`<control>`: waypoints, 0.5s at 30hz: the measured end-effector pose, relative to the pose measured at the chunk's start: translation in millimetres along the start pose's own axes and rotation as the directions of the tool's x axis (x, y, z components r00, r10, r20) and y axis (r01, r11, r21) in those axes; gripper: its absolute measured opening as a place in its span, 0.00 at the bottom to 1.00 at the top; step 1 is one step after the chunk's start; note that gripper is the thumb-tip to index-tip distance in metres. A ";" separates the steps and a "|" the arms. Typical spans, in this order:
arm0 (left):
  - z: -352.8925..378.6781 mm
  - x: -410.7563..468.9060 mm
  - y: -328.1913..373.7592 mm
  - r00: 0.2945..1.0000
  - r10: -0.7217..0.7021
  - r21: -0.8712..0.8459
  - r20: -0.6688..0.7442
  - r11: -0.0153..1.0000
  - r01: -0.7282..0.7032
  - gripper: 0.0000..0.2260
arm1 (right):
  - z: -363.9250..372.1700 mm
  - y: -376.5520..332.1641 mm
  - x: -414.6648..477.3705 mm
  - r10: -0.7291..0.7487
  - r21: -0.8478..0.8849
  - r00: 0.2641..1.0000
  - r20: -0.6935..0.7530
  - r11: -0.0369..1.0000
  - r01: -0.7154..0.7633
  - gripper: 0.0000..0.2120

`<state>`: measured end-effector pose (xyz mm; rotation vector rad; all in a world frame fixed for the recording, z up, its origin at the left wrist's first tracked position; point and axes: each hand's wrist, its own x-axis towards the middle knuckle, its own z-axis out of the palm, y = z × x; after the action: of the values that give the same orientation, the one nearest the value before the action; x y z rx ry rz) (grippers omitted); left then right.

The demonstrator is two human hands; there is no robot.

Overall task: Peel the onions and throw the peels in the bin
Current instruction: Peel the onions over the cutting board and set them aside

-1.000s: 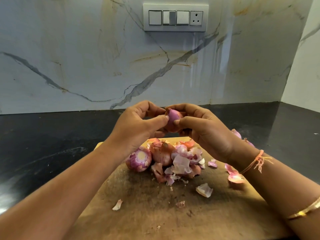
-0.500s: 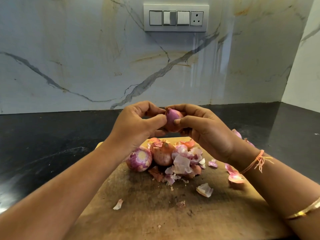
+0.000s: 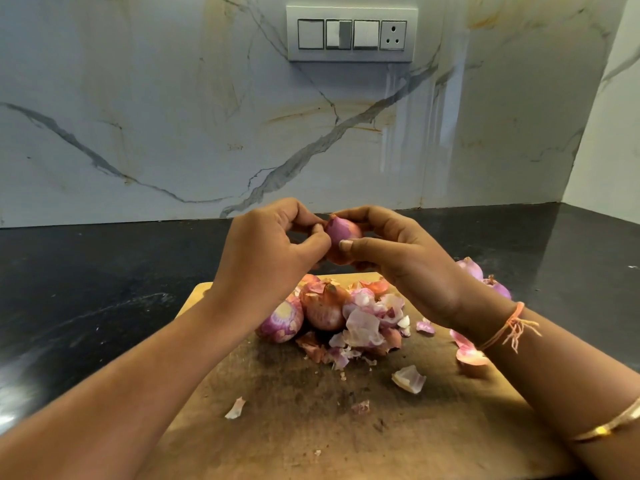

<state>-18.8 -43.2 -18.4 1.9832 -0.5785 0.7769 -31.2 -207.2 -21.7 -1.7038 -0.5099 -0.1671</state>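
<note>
Onion, small, purple-skinned (image 3: 343,233), sits at frame centre above the worn wooden chopping board (image 3: 311,427), cradled in the curled fingers of the right hand (image 3: 408,261). Its pointed tip tilts up-left toward the left hand (image 3: 273,251), whose thumb and fingertips pinch the skin there.

Two hands: left hand (image 3: 273,252), right hand (image 3: 408,261). Five onions in plain sight: one held onion (image 3: 344,232), two on the board (image 3: 311,427), two on the counter (image 3: 86,289). One heap of peels (image 3: 367,327), with about five loose bits. One switch panel (image 3: 351,32) with three switches and one socket (image 3: 393,35). One thread band (image 3: 509,327). One bangle (image 3: 609,427).
</note>
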 end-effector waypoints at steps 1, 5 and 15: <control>-0.2 0.2 -0.3 1.000 -0.006 -0.001 0.007 1.000 0.006 0.06 | -0.6 0.4 0.5 0.010 0.011 1.000 -0.003 1.000 -0.010 0.13; -0.1 2.8 -3.1 0.996 -0.090 -0.109 0.026 0.990 0.092 0.07 | -3.7 -0.5 1.2 0.059 0.120 0.998 -0.004 0.991 -0.058 0.14; -3.5 7.5 -10.1 0.980 -0.197 -0.128 0.038 0.971 0.201 0.04 | -6.5 0.2 3.2 0.121 0.315 0.992 0.028 0.941 -0.124 0.21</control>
<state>-8.0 -36.0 -17.5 1.8971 -0.4256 0.5769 -27.1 -212.7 -19.3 -1.4167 -0.4100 0.0125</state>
